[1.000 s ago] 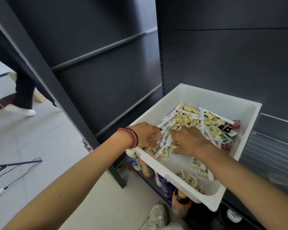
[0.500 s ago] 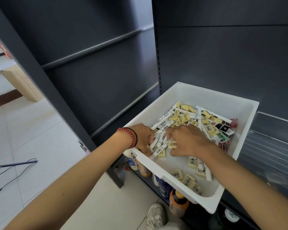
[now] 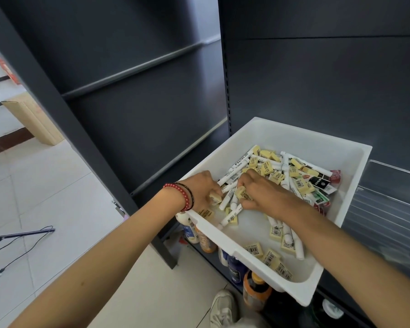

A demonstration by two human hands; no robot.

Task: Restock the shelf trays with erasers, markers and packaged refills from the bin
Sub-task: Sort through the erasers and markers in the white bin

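White bin [image 3: 301, 144] holds erasers [image 3: 268, 168], markers [image 3: 237, 165] and packaged refills [image 3: 319, 183].

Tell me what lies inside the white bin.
White markers, yellow barcoded erasers and packaged refills lie loose in the white bin. The left hand and right hand, each gripping an eraser, cover whatever lies beneath them.
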